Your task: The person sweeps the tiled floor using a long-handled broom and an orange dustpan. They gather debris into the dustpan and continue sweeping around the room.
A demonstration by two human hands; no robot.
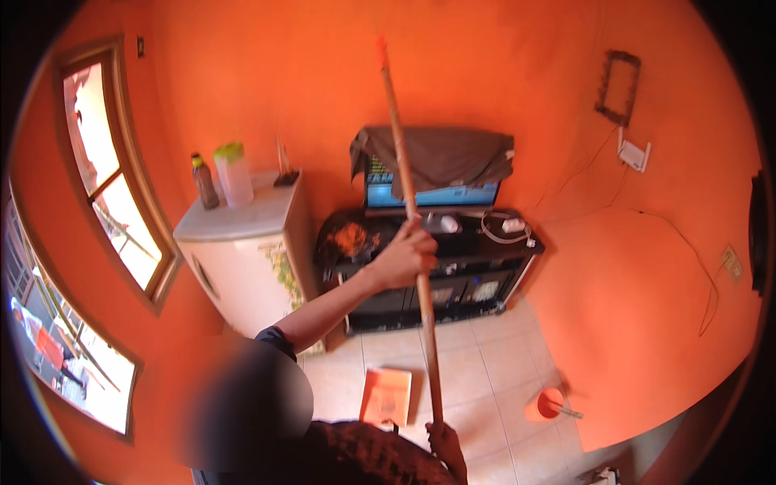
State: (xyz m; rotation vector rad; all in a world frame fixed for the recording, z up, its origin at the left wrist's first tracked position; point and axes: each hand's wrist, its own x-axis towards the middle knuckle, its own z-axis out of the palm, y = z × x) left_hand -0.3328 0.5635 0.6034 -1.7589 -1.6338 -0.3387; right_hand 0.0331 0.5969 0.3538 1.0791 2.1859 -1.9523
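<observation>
A long wooden pole (398, 129) rises diagonally, its orange-stained tip high against the orange wall. My left hand (411, 255) grips it midway, back of the hand showing. Lower down, near the bottom edge, my right hand (443, 443) is closed round the same pole. An orange paint tray (385, 390) lies on the tiled floor left of the pole. To the right stands an orange bucket (537, 406) with a handle sticking out. A blurred dark shape (246, 404) hides part of the lower left.
A fridge (218, 259) with containers stands left of a black TV stand (380, 299) bearing a cloth-draped screen (436, 196). A router (634, 153) and loose wires hang on the right wall. Windows (121, 234) line the left, with a person (44, 335) outside.
</observation>
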